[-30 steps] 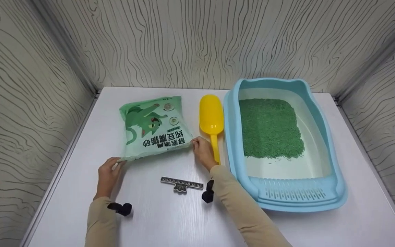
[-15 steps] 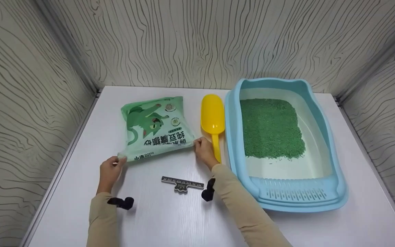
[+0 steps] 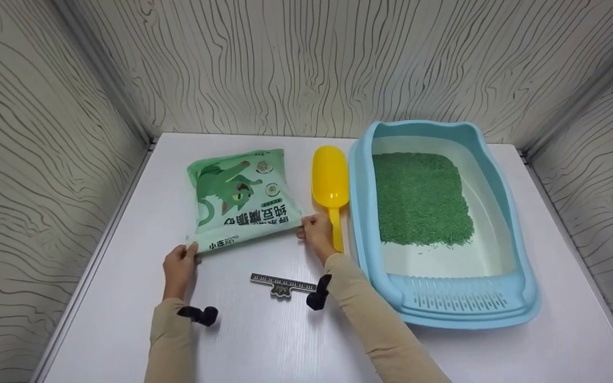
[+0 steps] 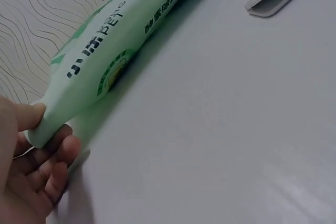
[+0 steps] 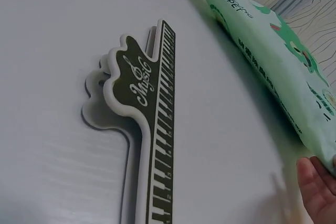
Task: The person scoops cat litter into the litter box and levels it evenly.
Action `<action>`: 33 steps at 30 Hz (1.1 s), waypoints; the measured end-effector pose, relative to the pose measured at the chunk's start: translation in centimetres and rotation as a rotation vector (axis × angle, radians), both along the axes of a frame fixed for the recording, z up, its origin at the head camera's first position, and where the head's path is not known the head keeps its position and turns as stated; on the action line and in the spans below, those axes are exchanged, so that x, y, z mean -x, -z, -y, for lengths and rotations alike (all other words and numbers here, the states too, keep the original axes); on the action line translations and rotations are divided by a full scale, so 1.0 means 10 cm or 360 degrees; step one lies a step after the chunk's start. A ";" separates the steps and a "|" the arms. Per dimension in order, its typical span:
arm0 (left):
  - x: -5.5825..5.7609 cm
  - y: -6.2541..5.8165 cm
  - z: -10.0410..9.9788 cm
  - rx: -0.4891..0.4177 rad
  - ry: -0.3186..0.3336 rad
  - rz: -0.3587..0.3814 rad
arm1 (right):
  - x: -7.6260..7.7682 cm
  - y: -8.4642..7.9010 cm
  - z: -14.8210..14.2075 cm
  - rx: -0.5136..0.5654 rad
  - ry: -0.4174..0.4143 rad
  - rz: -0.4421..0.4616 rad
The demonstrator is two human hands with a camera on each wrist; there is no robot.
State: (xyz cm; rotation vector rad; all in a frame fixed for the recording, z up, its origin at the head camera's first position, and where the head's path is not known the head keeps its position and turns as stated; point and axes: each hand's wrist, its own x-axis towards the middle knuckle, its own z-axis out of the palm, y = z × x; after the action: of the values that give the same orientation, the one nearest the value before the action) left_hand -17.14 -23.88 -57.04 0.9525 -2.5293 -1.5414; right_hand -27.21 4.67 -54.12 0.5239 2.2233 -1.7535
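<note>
A green and white cat litter bag [image 3: 242, 191] lies at the left of the table, its near end folded over into a flat band. My left hand [image 3: 179, 268] pinches the left corner of that fold between thumb and fingers, as the left wrist view shows at the bag's corner [image 4: 52, 116]. At the fold's other end, my right hand [image 3: 317, 234] pinches the right corner; its fingers show at the edge of the right wrist view. Between the forearms lies a clip [image 3: 282, 285] with a piano-key strip and the word "Music", clearly seen as the clip [image 5: 157, 114] in the right wrist view.
A yellow scoop [image 3: 330, 178] lies right of the bag, its handle beside my right hand. Beyond it stands a blue litter box [image 3: 362, 213] with green pellets [image 3: 421, 199] inside. Patterned walls [image 3: 306, 64] enclose the table on the back and sides.
The near end of the bag has been folded over, bringing a printed band into view on top. My left hand has moved slightly right; the clip, scoop and box stay put.
</note>
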 end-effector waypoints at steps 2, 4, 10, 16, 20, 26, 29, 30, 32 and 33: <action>0.01 0.01 -0.02 0.0018 0.0013 -0.0016 | 0.00 -0.01 0.01 -0.0003 0.0009 0.0016; 0.01 0.02 -0.03 0.0050 0.0033 -0.0018 | 0.00 -0.01 0.01 0.0002 0.0024 0.0017; 0.02 0.03 -0.04 0.0057 0.0015 -0.0062 | 0.00 0.01 0.03 0.0038 0.0096 0.0011; 0.01 0.03 -0.05 0.0015 -0.0021 -0.0069 | 0.01 0.06 0.05 0.0138 0.0275 0.0102; 0.00 0.03 -0.05 -0.0050 -0.0043 -0.0078 | 0.01 0.07 0.04 0.0227 0.0324 0.0181; 0.00 0.01 -0.07 -0.0197 -0.0081 -0.0117 | 0.00 0.03 0.01 0.0198 0.0307 0.0330; 0.00 -0.01 -0.06 -0.0204 -0.0095 -0.0088 | -0.01 0.02 0.00 0.0223 0.0312 0.0359; 0.00 -0.02 -0.06 -0.0191 -0.0095 -0.0073 | -0.01 0.01 0.00 0.0242 0.0322 0.0366; 0.01 -0.04 -0.05 -0.0158 -0.0108 -0.0059 | -0.01 0.00 0.01 0.0273 0.0344 0.0378; 0.01 -0.05 -0.04 -0.0155 -0.0118 -0.0060 | -0.01 -0.01 0.01 0.0285 0.0354 0.0382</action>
State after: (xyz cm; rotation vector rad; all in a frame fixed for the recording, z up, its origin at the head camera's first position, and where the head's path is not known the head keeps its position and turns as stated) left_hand -17.24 -23.46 -56.58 1.0061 -2.3851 -1.6578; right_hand -27.09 4.56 -54.04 0.9166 1.8846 -1.8600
